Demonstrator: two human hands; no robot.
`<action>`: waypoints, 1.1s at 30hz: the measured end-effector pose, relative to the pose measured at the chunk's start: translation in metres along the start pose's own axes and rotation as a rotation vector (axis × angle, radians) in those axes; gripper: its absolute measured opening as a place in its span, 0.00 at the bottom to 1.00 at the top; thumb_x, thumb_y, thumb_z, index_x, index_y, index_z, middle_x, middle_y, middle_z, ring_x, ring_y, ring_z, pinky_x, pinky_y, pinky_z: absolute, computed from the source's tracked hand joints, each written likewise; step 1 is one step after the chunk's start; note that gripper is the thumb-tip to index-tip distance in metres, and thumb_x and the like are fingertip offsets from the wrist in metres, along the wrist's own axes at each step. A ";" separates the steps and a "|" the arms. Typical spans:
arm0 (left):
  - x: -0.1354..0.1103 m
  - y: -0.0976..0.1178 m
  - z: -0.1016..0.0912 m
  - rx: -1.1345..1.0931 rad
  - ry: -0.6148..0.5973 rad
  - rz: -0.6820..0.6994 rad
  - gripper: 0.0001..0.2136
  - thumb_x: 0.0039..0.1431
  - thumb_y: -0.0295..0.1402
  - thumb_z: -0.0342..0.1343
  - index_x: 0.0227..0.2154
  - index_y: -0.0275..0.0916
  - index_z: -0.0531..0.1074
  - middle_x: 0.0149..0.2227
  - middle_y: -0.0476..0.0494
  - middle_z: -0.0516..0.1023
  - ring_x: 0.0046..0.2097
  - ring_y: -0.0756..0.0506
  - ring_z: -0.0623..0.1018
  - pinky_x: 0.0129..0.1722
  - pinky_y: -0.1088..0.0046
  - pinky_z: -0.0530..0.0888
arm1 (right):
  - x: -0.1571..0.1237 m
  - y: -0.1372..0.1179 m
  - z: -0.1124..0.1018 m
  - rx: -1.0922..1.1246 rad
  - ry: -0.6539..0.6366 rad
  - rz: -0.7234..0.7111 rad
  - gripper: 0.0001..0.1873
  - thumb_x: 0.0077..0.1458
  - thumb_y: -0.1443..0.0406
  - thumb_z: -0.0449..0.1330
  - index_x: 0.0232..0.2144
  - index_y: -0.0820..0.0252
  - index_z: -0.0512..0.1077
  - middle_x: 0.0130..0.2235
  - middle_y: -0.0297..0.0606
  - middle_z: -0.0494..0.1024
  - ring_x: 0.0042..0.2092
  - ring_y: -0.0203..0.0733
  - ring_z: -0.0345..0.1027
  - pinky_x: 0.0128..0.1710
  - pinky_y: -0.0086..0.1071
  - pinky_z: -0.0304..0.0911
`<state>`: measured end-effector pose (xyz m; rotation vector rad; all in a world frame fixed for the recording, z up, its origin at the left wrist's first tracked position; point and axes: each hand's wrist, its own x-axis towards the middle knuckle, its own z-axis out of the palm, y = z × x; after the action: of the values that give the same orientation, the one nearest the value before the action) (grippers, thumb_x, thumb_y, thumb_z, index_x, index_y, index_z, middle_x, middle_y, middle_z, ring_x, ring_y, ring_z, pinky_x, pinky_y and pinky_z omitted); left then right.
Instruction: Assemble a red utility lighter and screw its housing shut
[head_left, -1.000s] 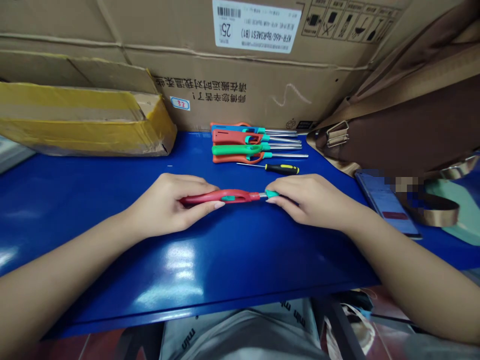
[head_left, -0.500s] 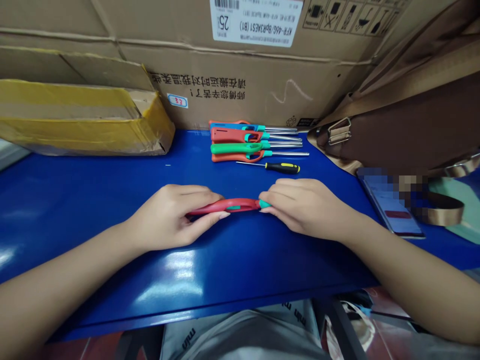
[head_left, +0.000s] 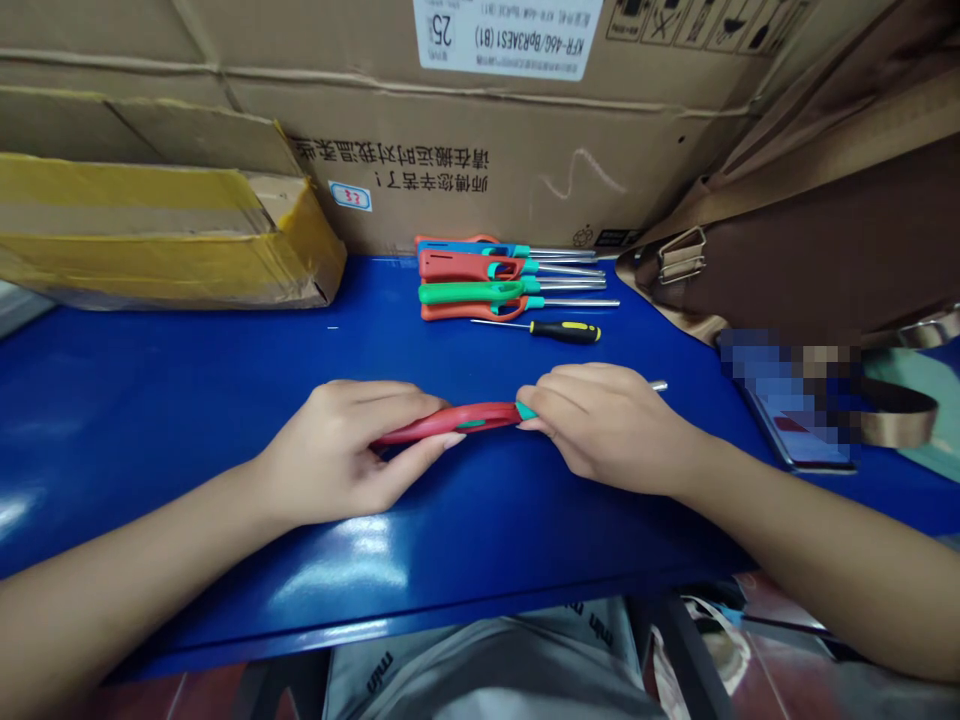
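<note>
A red long-necked lighter (head_left: pixel 491 413) lies crosswise between my hands, just above the blue table (head_left: pixel 247 400). My left hand (head_left: pixel 360 445) is closed round its red handle, thumb along the near side. My right hand (head_left: pixel 600 420) is wrapped round the turquoise collar and the metal tube, whose tip pokes out beyond the knuckles. Most of the tube is hidden in that hand. Farther back, several lighters (head_left: pixel 472 292) in green, red, blue and orange lie stacked, tubes to the right. A screwdriver (head_left: pixel 566 331) with a black and yellow handle lies in front of them.
A large cardboard box (head_left: pixel 375 110) stands along the back. At the left is a smaller box (head_left: pixel 150 270) with yellow tape. A brown bag (head_left: pixel 810 240) fills the right side, with a phone (head_left: pixel 787 410) in front of it.
Both hands still grip the red lighter and have shifted slightly. The metal tip now shows past my right hand, where it was hidden before. The view has tilted a little.
</note>
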<state>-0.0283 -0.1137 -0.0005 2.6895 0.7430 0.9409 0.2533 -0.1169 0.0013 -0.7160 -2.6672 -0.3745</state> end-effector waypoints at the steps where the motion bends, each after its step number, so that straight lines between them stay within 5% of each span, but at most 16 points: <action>1: 0.001 0.001 0.001 -0.033 -0.006 -0.031 0.04 0.67 0.31 0.61 0.38 0.36 0.77 0.29 0.48 0.81 0.25 0.51 0.74 0.27 0.76 0.70 | 0.000 -0.001 -0.001 -0.011 0.006 -0.005 0.15 0.72 0.66 0.51 0.42 0.69 0.77 0.33 0.44 0.81 0.32 0.46 0.70 0.33 0.37 0.60; 7: 0.003 0.005 0.002 -0.079 -0.032 -0.054 0.05 0.67 0.30 0.61 0.37 0.34 0.78 0.27 0.48 0.79 0.25 0.52 0.72 0.25 0.76 0.68 | 0.000 -0.003 -0.005 0.027 -0.124 0.008 0.13 0.70 0.68 0.53 0.40 0.68 0.77 0.33 0.44 0.80 0.32 0.46 0.69 0.32 0.37 0.58; 18: -0.005 -0.006 0.002 0.323 0.035 0.287 0.07 0.67 0.32 0.62 0.43 0.33 0.75 0.31 0.44 0.82 0.27 0.47 0.80 0.25 0.71 0.73 | 0.003 0.001 -0.005 0.359 -0.313 0.134 0.14 0.72 0.66 0.50 0.36 0.63 0.74 0.32 0.39 0.76 0.33 0.42 0.68 0.35 0.35 0.58; 22: -0.007 -0.008 -0.004 0.384 0.016 0.380 0.10 0.65 0.31 0.63 0.46 0.34 0.74 0.35 0.43 0.84 0.31 0.45 0.83 0.30 0.69 0.76 | 0.002 -0.001 -0.005 0.461 -0.274 0.206 0.11 0.70 0.64 0.54 0.35 0.61 0.73 0.32 0.36 0.76 0.32 0.39 0.68 0.33 0.33 0.58; 25: -0.001 -0.007 -0.011 0.308 -0.045 0.283 0.13 0.67 0.34 0.62 0.50 0.34 0.74 0.42 0.39 0.85 0.36 0.43 0.84 0.34 0.68 0.77 | 0.001 -0.001 -0.006 0.398 -0.191 0.251 0.11 0.69 0.62 0.56 0.37 0.62 0.74 0.32 0.36 0.77 0.33 0.40 0.71 0.32 0.33 0.59; 29: 0.008 -0.008 -0.014 0.095 -0.160 -0.024 0.15 0.72 0.38 0.54 0.54 0.35 0.75 0.44 0.40 0.83 0.42 0.43 0.82 0.42 0.69 0.76 | 0.000 0.005 -0.008 0.254 -0.111 0.286 0.09 0.67 0.64 0.57 0.39 0.63 0.75 0.36 0.40 0.80 0.37 0.45 0.75 0.34 0.35 0.60; 33: 0.010 -0.013 -0.009 -0.012 -0.237 -0.229 0.14 0.70 0.42 0.57 0.48 0.38 0.78 0.39 0.45 0.82 0.37 0.47 0.79 0.36 0.73 0.72 | -0.001 0.011 -0.008 0.217 -0.119 0.353 0.04 0.63 0.66 0.59 0.38 0.62 0.74 0.36 0.40 0.79 0.37 0.46 0.75 0.34 0.35 0.61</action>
<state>-0.0320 -0.0968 0.0074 2.5740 0.9602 0.5590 0.2618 -0.1103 0.0099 -1.1407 -2.5634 0.0512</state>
